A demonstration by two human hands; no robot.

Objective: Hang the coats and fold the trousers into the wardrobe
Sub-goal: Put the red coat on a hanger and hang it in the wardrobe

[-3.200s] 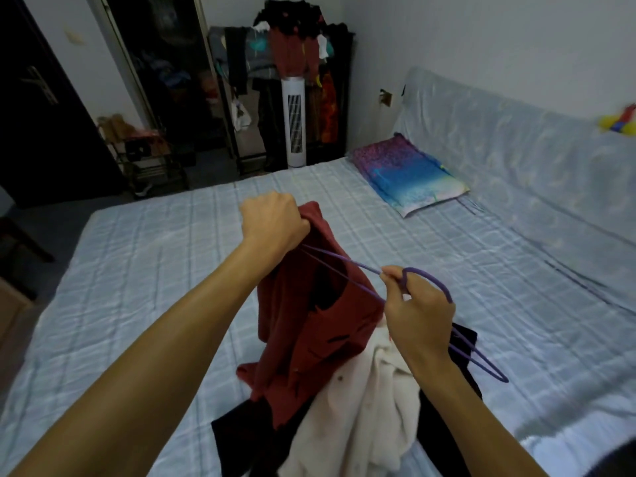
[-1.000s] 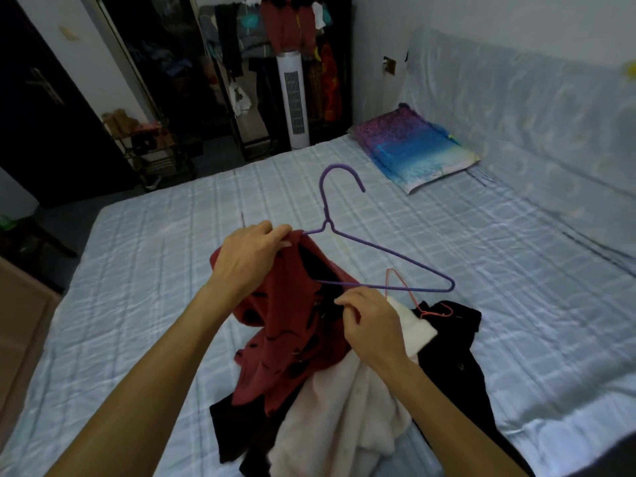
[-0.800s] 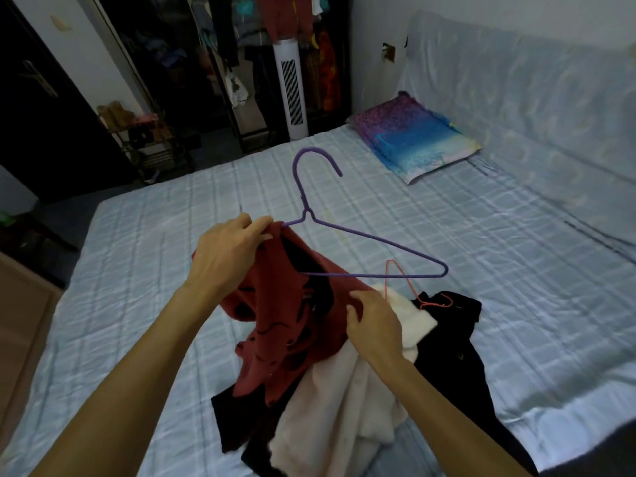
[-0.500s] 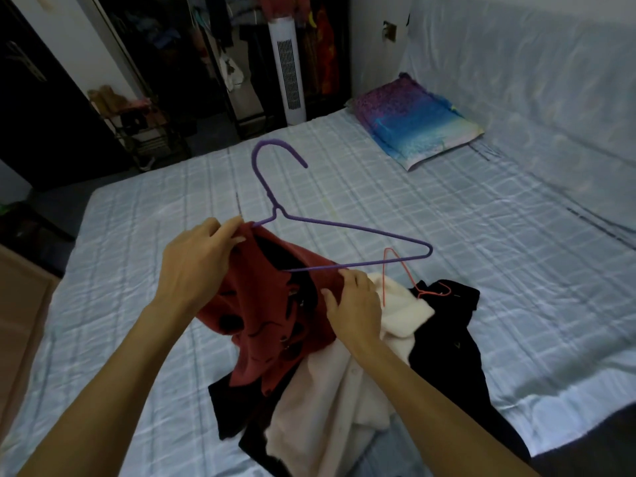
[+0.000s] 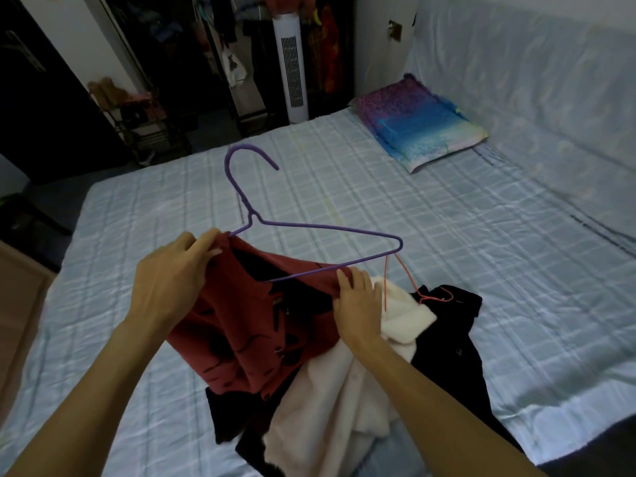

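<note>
— Gripping what with the left hand?
— Pinching the collar edge of the red coat, fingers curled over the cloth, right where the purple hanger slips inside.
— And with the right hand?
— Clutching the opposite shoulder edge, fingertips hooked over the fabric beside the hanger's lower bar.
— Lifted clear of the bed?
— Only half. Held up at the top (black lining showing at the neck), drooping at the hem onto a white coat and a black garment heaped near the front edge.
— Fully on the hanger?
— Threaded on the left side only; bare on the right, hooked end upward.
— Anything else nearby?
— Thin orange hanger, resting on the white and black cloth just beside the right hand. Well apart, across the bed, a dark wardrobe.
</note>
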